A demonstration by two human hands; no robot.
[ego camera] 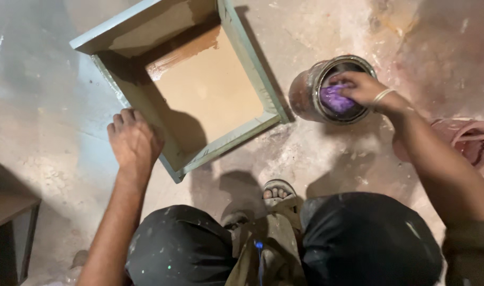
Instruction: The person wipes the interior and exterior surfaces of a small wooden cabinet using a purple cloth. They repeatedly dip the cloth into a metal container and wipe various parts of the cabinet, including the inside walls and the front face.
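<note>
A round paint tin (311, 95) stands on the stained floor (358, 32), right of a green-edged wooden drawer box (252, 69). The right hand (361, 87) reaches into the tin, its grip clamped on a purple rag (334, 99). The left hand (133, 140) rests on the box's near corner, fingers curled together.
</note>
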